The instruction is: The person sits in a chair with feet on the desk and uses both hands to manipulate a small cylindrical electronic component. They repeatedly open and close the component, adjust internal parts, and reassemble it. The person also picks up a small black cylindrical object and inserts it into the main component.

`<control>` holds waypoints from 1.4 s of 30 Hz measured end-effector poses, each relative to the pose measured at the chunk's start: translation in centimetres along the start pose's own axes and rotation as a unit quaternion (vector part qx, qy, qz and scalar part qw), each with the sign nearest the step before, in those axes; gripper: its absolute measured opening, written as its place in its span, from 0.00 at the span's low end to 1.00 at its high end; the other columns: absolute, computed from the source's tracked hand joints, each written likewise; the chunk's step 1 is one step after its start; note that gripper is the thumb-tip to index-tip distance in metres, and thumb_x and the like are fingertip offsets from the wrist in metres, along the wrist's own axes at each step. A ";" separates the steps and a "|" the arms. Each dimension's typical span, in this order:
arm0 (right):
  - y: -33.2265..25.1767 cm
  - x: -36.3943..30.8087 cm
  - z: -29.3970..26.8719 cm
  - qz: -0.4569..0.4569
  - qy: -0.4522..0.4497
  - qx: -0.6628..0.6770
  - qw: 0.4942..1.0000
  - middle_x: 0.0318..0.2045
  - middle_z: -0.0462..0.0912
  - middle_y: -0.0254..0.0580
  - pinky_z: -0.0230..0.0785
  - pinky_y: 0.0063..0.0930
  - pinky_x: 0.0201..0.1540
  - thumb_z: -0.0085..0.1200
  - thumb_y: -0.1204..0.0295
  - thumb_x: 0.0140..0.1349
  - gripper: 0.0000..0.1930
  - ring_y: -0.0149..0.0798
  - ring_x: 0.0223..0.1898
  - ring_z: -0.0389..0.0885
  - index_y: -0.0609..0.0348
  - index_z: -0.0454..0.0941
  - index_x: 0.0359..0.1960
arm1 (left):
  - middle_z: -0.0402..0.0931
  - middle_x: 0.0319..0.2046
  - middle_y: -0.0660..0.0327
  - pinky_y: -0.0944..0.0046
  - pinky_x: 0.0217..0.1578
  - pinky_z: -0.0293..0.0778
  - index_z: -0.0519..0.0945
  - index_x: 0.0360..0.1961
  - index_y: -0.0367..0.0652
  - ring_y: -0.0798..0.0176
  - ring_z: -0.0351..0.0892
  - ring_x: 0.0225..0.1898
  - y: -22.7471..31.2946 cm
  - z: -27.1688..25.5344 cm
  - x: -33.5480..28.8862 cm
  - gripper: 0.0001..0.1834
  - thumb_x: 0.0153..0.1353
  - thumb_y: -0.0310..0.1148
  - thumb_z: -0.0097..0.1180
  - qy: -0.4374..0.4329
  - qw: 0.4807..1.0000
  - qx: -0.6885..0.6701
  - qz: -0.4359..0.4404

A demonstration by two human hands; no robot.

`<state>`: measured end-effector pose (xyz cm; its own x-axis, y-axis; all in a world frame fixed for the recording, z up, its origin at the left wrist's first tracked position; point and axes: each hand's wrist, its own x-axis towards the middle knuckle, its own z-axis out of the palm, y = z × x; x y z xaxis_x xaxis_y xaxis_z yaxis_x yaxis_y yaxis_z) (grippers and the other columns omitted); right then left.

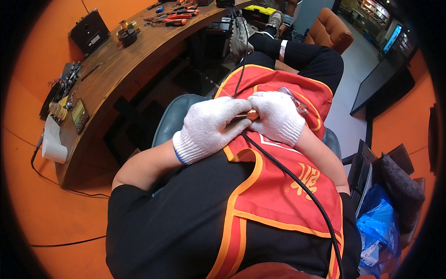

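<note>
Both my hands wear white knit gloves and meet over my lap. My left hand [206,125] is closed, thumb and fingers pinching toward a small copper-coloured piece [252,114]. From the other side, the curled fingers of my right hand [277,116] grip the same piece; its exact kind is too small to make out. A black cable [297,181] runs across my red apron [283,204] with orange edging and passes under the hands. Beside my right hand a clear, shiny item [296,100] lies on the apron, partly hidden by the glove.
To the left curves a wooden desk [116,65] with red-handled pliers [175,22], a black box [89,31], a paper roll [54,142] and a brass-coloured fitting [127,33]. A brown chair [329,30] stands ahead. At right are a dark screen [383,86] and a blue plastic bag [378,223].
</note>
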<state>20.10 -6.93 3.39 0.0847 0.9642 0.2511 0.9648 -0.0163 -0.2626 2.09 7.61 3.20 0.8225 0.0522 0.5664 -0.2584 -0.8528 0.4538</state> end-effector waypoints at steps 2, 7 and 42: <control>-0.5 0.7 -0.2 -0.007 0.003 0.072 0.997 0.38 0.92 0.48 0.84 0.45 0.45 0.70 0.59 0.63 0.15 0.54 0.41 0.92 0.49 0.89 0.47 | 0.90 0.43 0.51 0.62 0.46 0.86 0.87 0.55 0.38 0.54 0.92 0.43 0.3 -0.3 0.1 0.19 0.63 0.26 0.75 0.008 0.999 -0.033 -0.011; -2.7 4.3 -1.4 -0.057 -0.033 0.189 0.980 0.34 0.90 0.53 0.83 0.46 0.43 0.70 0.58 0.63 0.16 0.57 0.38 0.91 0.54 0.88 0.46 | 0.89 0.45 0.51 0.63 0.50 0.86 0.84 0.57 0.36 0.59 0.93 0.46 1.9 -3.6 -0.3 0.26 0.60 0.30 0.80 0.078 0.991 -0.103 -0.041; -4.3 9.8 3.4 0.016 -0.194 0.041 0.980 0.38 0.92 0.56 0.84 0.47 0.47 0.65 0.48 0.65 0.22 0.56 0.41 0.92 0.55 0.93 0.44 | 0.84 0.32 0.60 0.63 0.34 0.77 0.87 0.47 0.33 0.68 0.80 0.30 -3.9 -4.0 -7.2 0.12 0.77 0.34 0.60 0.100 0.961 -0.017 -0.256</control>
<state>15.92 3.52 3.81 -0.0017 0.9918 -0.1276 0.9387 -0.0424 -0.3421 -4.85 12.63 0.09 0.7333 0.5623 0.3823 0.1349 -0.6714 0.7288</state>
